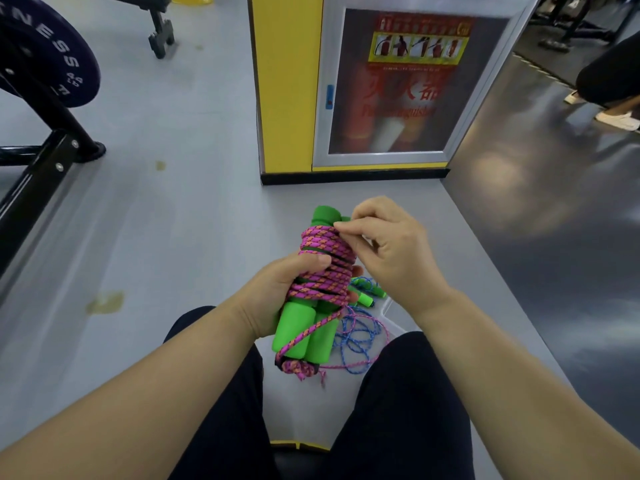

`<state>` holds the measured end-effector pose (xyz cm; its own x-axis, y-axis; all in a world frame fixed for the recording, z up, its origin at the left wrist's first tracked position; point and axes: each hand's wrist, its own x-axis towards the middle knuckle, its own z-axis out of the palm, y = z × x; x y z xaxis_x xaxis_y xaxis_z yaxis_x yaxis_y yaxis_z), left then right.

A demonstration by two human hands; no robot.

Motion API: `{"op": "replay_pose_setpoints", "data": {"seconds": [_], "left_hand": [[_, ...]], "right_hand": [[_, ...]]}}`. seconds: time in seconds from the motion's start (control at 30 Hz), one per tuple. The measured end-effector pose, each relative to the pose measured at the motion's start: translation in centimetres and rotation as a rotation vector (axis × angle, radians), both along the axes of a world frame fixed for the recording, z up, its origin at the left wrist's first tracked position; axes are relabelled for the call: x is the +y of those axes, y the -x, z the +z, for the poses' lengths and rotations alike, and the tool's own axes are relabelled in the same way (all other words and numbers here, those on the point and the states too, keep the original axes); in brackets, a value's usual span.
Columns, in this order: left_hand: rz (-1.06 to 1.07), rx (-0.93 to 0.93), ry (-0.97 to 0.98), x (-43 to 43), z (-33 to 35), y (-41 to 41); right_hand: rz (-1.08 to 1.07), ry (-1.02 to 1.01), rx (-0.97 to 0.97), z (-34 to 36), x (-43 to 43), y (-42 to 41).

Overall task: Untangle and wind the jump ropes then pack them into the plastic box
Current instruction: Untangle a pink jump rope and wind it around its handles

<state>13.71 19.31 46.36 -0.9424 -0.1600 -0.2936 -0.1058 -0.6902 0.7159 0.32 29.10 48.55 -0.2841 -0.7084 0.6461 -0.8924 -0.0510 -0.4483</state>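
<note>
Up front, the left hand [273, 296] clenches two green handles [294, 332] bound by one pink rope [325, 258]; the right hand [391, 254] pinches its top coil. Below, one blue rope [360, 332] lies in the box [390, 305].

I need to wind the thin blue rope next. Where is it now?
In the head view the thin blue rope lies loosely tangled between the person's knees, just right of the green handles held in the left hand.
</note>
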Motion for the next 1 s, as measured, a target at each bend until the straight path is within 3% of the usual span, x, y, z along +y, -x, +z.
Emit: {"op": "replay_pose_setpoints", "data": {"seconds": [0.17,0.3,0.4,0.53,0.73,1.0], "left_hand": [[0.070,-0.036,0.004,-0.2,0.0,-0.3],[0.019,0.001,0.065,-0.6,0.5,-0.2],[-0.003,-0.002,0.079,-0.9,0.6,-0.3],[-0.011,-0.013,0.090,-0.8,1.2,-0.4],[0.019,-0.023,0.166,-0.6,1.7,-0.4],[0.072,-0.039,0.185,-0.5,1.3,-0.6]], "right_hand": [[0.063,-0.111,0.007,-0.3,0.2,-0.4],[0.105,-0.159,-0.124,0.8,0.2,1.2],[0.142,-0.187,0.002,1.1,0.0,1.7],[0.084,-0.108,0.075,1.1,-0.2,1.2],[-0.061,0.010,-0.032,0.5,-0.6,-0.2],[0.026,-0.043,-0.090,-0.1,-0.5,-0.7]]}}
